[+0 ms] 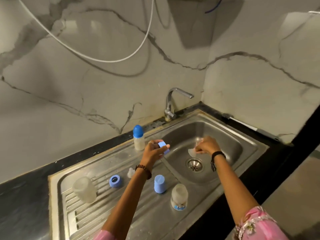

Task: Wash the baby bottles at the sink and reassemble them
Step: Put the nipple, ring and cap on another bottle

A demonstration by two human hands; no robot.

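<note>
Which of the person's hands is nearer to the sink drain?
Right. The right hand, pinching a clear teat, hovers just above the sink drain; the left hand, holding a blue ring, is farther off, over the basin's left edge.

Assembled bottle (pixel 139 138), blue-capped, upright just beyond left hand (pixel 154 151); blue collar ring (pixel 163 147) gripped in it. Clear teat (pixel 193 151) pinched by right hand (pixel 207 146). Two empty bottles (pixel 84 189) (pixel 179 196), ring (pixel 114 181), cap (pixel 159 184), teat (pixel 130 172) lay nearer, beside the forearm.
</note>
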